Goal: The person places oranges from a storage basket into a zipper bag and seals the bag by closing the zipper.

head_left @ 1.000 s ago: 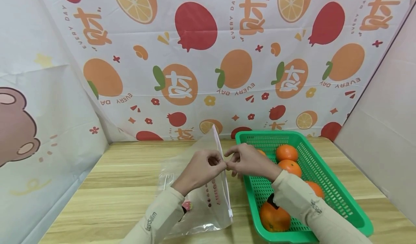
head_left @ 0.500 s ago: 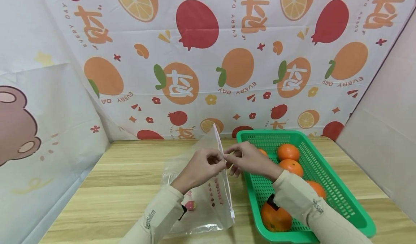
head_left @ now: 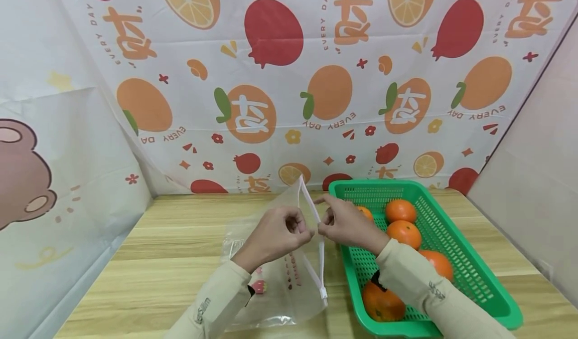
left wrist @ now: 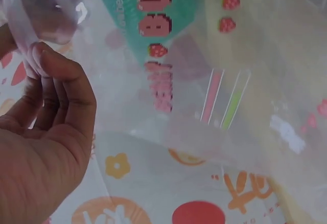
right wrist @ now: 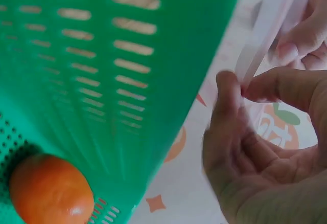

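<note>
two hands are seen at work on one clear zip bag [head_left: 275, 274], which lies partly on the tabletop [head_left: 171, 259] just left of the green basket [head_left: 456, 259], its mouth edge lifted upward. nearest the camera, both sleeves are seen reaching forward from the bottom of the head view. the left hand [head_left: 275, 233] is curled, its grip pinched on the left lip of the white zip strip [head_left: 321, 264]; in the left wrist view the fingertips [left wrist: 51, 63] are closed on that strip. the right hand [head_left: 345, 223] is curled likewise, thumb and forefinger pinched on the opposite lip, as the right wrist view shows. the two lips are parted only slightly, so the opening of the bag is judged to be just under way. nothing is seen inside the bag; its printed strawberries are on the film itself. no fruit has been taken out: five oranges are counted in the basket, the nearest orange [head_left: 383, 301] partly hidden by the right sleeve, the others farther back. beyond, a fruit-print backdrop [head_left: 289, 78] is hung behind the tabletop.
</note>
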Demonstrator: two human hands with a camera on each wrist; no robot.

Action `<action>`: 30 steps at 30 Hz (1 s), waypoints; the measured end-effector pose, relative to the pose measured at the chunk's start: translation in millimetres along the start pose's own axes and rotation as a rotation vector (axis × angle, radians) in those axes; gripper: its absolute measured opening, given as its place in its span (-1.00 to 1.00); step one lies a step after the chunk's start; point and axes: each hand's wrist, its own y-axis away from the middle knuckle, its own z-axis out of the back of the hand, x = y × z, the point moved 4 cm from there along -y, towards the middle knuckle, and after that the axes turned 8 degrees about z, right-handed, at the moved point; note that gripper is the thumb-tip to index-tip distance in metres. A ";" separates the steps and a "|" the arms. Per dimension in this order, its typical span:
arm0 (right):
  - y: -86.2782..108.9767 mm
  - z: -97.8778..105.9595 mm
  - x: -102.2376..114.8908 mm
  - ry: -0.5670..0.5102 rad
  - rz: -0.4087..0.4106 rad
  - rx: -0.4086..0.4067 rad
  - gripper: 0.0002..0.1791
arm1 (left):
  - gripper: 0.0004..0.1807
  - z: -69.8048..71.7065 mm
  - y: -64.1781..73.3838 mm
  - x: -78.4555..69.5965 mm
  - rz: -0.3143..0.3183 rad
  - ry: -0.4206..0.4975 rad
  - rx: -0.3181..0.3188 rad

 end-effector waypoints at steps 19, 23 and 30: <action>7.7 1.6 -5.7 0.463 0.100 -0.065 -0.86 | -0.79 46.9 19.9 12.3 0.117 -0.187 -0.039; 8.9 2.4 -7.1 0.494 0.111 -0.067 -0.91 | -0.80 54.9 23.7 18.2 0.146 -0.187 -0.036; 10.0 5.0 -9.5 0.479 0.079 -0.055 -0.88 | -0.81 66.5 30.8 31.3 0.183 -0.189 -0.025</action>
